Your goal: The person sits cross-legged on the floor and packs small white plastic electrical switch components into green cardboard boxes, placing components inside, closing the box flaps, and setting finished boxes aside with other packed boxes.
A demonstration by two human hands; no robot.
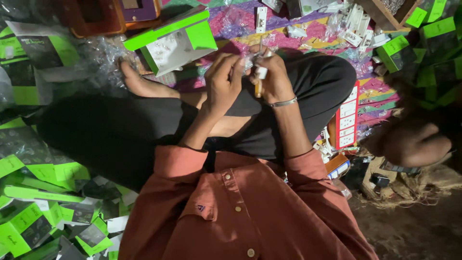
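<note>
My left hand (223, 83) and my right hand (274, 79) meet above my crossed legs in black trousers. Between their fingers they pinch a small white switch part (261, 72). A screwdriver with an orange handle (258, 89) hangs down from my right hand, its thin metal shaft pointing up past the part. On my right wrist is a silver bracelet (284, 102). My left fingers curl against the part and some crinkled clear wrap; how exactly they grip it is hidden.
An open green and white box (173, 41) lies beyond my bare foot (142, 84). Loose white switches (353, 26) sit on a patterned cloth. A red card of switches (347, 120) is at my right knee. Green packages (38, 212) lie around. Another person's hand (416, 142) is at right.
</note>
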